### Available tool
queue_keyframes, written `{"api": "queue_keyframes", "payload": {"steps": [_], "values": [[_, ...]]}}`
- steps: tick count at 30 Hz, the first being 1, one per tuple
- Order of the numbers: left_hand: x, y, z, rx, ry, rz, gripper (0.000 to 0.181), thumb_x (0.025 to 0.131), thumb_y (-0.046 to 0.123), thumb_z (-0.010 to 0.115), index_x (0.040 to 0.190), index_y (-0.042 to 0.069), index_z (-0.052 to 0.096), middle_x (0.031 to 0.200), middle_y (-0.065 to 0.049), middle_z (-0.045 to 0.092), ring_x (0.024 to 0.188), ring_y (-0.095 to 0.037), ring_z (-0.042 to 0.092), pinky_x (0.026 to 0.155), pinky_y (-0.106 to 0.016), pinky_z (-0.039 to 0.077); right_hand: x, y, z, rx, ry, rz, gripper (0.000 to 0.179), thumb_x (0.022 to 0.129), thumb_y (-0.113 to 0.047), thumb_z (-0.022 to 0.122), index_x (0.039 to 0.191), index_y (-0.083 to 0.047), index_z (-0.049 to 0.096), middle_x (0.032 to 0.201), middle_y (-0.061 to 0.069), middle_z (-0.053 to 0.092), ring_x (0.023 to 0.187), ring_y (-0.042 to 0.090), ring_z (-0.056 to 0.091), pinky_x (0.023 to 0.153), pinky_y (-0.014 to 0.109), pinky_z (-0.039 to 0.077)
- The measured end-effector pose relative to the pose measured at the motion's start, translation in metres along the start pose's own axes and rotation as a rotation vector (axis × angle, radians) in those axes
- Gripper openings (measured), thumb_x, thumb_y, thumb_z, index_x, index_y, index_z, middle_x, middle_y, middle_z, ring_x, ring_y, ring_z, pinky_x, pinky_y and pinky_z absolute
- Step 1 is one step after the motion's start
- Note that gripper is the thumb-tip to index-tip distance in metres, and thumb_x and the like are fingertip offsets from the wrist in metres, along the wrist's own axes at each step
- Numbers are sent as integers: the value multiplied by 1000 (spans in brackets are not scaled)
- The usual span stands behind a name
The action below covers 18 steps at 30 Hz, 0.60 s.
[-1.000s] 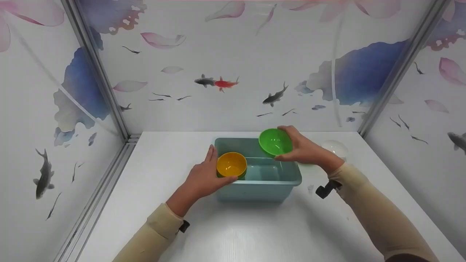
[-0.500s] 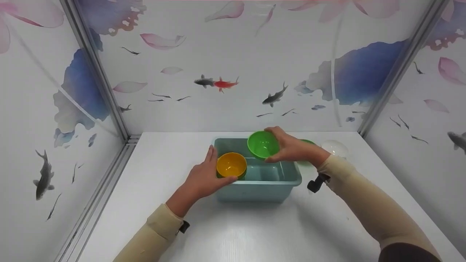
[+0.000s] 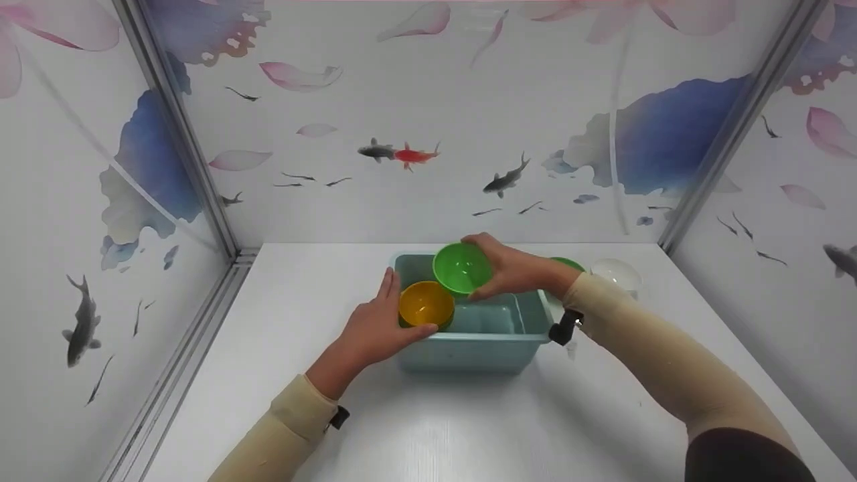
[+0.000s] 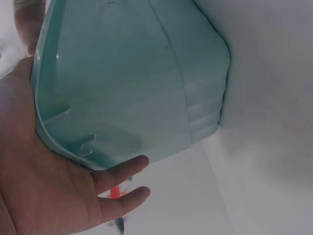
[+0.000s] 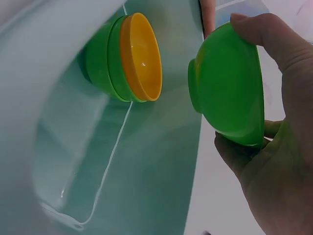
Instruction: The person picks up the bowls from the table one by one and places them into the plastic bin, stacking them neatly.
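Over the back of a pale teal plastic bin (image 3: 469,355), my right hand (image 3: 512,268) holds a green bowl (image 3: 462,268), thumb and fingers on opposite sides of its rim. The bowl is tilted, its hollow facing me in the head view. Inside the bin at its left end, an orange bowl (image 3: 426,304) is nested in green bowls (image 5: 100,61), tipped on their side in the right wrist view. My left hand (image 3: 375,325) rests against the bin's front left corner, thumb along the front rim. Two of its fingers (image 4: 122,174) extend straight in the left wrist view.
Right of the bin, another green bowl (image 3: 568,262) is partly hidden behind my right wrist. Beside it a clear or whitish bowl (image 3: 616,273) stands on the white table (image 3: 428,428). Patterned panels (image 3: 428,100) enclose the back and sides.
My right hand has carried the green bowl leftward over the bin, closer to the orange bowl. The green bowl behind that wrist has come into view. My left hand has stayed in place.
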<state>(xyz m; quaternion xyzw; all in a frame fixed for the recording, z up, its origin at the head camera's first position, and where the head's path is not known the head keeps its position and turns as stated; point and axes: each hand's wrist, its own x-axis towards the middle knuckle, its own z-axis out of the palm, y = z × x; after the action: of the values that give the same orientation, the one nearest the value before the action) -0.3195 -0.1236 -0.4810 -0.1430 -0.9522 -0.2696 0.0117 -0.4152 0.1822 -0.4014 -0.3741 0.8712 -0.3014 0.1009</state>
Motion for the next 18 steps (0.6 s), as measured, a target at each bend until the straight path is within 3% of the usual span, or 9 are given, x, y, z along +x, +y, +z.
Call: {"api": "queue_keyframes", "payload": {"steps": [8, 18], "values": [[0, 0, -1, -1, 0, -1, 138, 86, 95, 59, 178, 5, 9, 186, -12, 6, 139, -45, 61, 114, -59, 51, 14, -2, 1, 18, -38, 3, 115, 79, -35, 100, 168, -10, 32, 157, 11, 49, 135, 31, 56, 117, 52, 47], [0, -1, 0, -25, 5, 1, 139, 85, 95, 61, 178, 5, 8, 185, -14, 10, 134, -43, 64, 110, -59, 54, 38, 1, 5, -19, -67, -39, 108, 81, -29, 99, 167, -9, 36, 155, 9, 52, 135, 28, 57, 119, 50, 46]]}}
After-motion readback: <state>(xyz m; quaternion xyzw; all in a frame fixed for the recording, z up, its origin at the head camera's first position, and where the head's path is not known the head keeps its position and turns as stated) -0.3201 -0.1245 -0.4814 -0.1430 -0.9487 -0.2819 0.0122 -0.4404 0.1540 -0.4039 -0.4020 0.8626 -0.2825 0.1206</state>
